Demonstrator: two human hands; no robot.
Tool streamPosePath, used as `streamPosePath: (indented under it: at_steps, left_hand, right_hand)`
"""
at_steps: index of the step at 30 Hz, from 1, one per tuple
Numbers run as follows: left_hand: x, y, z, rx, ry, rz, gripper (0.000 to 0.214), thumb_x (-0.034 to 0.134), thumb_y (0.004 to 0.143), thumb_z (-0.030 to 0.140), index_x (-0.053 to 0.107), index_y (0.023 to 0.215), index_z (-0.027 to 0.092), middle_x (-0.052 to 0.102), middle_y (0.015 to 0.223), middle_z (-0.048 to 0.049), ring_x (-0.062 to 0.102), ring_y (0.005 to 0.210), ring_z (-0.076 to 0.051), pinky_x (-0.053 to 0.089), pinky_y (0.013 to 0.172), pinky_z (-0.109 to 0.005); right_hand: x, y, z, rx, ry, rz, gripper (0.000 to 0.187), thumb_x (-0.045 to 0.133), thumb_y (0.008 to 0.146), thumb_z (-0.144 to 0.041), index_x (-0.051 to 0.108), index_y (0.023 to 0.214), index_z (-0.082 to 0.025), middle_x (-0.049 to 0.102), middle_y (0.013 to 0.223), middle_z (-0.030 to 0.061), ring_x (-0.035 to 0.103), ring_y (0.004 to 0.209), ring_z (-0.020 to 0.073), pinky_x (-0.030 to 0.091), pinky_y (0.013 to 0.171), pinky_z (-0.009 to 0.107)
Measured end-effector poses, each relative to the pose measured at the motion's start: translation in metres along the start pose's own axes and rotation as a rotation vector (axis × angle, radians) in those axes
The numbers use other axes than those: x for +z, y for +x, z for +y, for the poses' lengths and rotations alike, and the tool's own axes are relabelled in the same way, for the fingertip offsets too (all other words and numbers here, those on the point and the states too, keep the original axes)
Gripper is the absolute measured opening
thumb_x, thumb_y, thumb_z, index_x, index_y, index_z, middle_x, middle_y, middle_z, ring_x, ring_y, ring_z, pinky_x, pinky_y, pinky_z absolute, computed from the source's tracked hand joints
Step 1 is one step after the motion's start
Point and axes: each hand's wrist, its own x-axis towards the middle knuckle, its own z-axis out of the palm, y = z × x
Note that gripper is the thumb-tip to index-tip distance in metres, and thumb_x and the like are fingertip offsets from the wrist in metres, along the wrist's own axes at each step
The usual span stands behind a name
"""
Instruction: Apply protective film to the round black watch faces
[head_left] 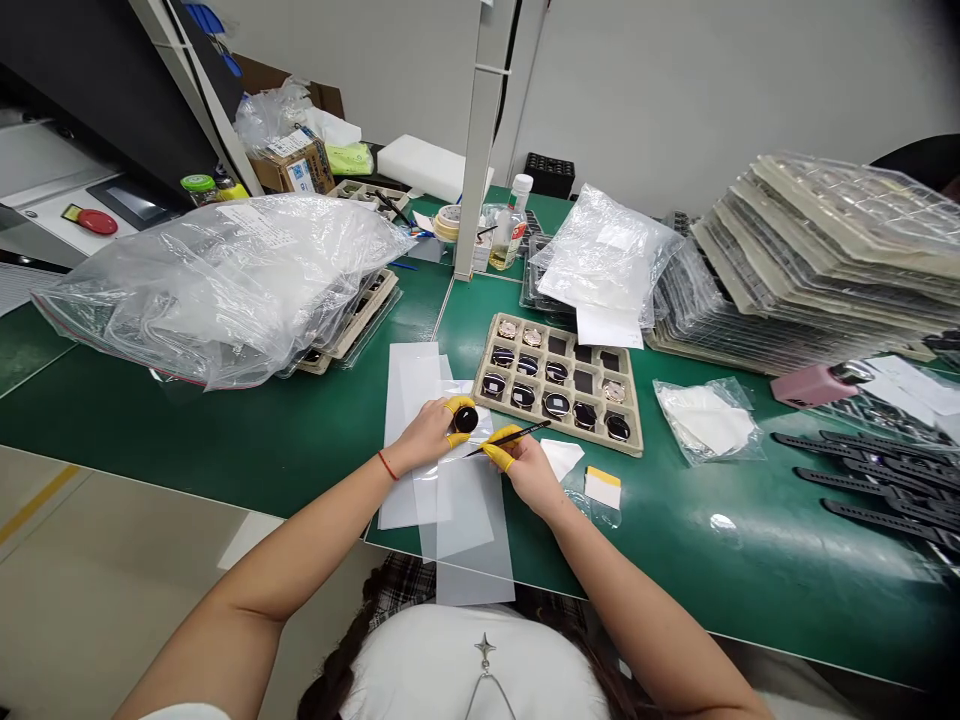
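Note:
My left hand (pixel 429 430), with yellow finger cots on thumb and finger, pinches a round black watch case (pixel 466 419) by its edge. In my right hand (pixel 526 466), also in yellow cots, is a thin black brush (pixel 525 432) held like a pen, its tip pointing left below the watch case. Both hands are over white and translucent sheets (pixel 469 520) on the green table. Just beyond them lies a beige compartment tray (pixel 559 437) with several watch cases, mostly dark-faced, a few showing rose-gold. A white cloth (pixel 561 458) lies beside my right hand.
Left is a large plastic bag (pixel 225 290) over trays. Tall stacked trays (pixel 832 260) stand right, near a pink bottle (pixel 817 384) and black watch straps (pixel 877 480). A white post (pixel 480 140) rises behind, beside a clear bottle (pixel 511 225). A small bag (pixel 709 420) lies right of the tray.

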Motion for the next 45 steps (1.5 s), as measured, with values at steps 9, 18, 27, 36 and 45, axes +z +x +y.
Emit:
streamPosePath:
  at_steps: [9,18,27,36,45]
  left_hand:
    - [-0.017,-0.010,0.032,-0.062,-0.129,-0.027,0.033,0.058,0.082,0.031,0.049,0.113,0.024,0.059,0.116,-0.0018,0.054,0.111,-0.023,0.014,0.115,-0.052]
    - [-0.016,-0.040,0.104,-0.037,-0.379,-0.132,0.033,0.063,0.080,0.031,0.049,0.110,0.027,0.059,0.110,0.0008,0.057,0.104,-0.017,-0.001,0.117,-0.054]
    - [-0.013,-0.050,0.115,0.004,-0.317,-0.084,0.030,0.059,0.084,0.030,0.047,0.111,0.027,0.058,0.110,0.0012,0.059,0.099,-0.016,-0.002,0.117,-0.052]
    - [-0.015,-0.054,0.124,0.006,-0.313,-0.100,0.028,0.059,0.083,0.027,0.048,0.109,0.026,0.061,0.104,0.0040,0.061,0.088,-0.011,-0.002,0.118,-0.048]
    - [-0.016,-0.056,0.124,0.005,-0.311,-0.088,0.027,0.059,0.084,0.031,0.049,0.108,0.026,0.059,0.109,0.0020,0.059,0.101,-0.015,0.000,0.118,-0.051]
  right_hand:
    - [-0.043,-0.074,-0.058,-0.327,-0.135,0.424,0.011,0.069,0.076,-0.032,0.067,0.083,-0.024,0.067,0.087,0.0034,0.061,0.085,0.0191,0.048,0.080,0.034]
    - [-0.033,-0.102,-0.068,-0.305,0.078,0.245,0.012,0.071,0.075,-0.034,0.066,0.079,-0.024,0.063,0.084,0.0027,0.059,0.084,0.0190,0.047,0.081,0.035]
    - [-0.036,-0.111,-0.062,-0.246,0.153,0.244,0.021,0.075,0.070,-0.040,0.064,0.078,-0.024,0.064,0.084,0.0045,0.059,0.084,0.0211,0.048,0.081,0.038]
    - [-0.042,-0.110,-0.056,-0.212,0.143,0.271,0.019,0.073,0.072,-0.039,0.065,0.081,-0.024,0.066,0.086,0.0042,0.060,0.088,0.0210,0.047,0.086,0.037]
    - [-0.040,-0.109,-0.055,-0.207,0.120,0.309,0.021,0.074,0.070,-0.041,0.066,0.079,-0.024,0.067,0.085,0.0042,0.061,0.088,0.0214,0.048,0.086,0.038]
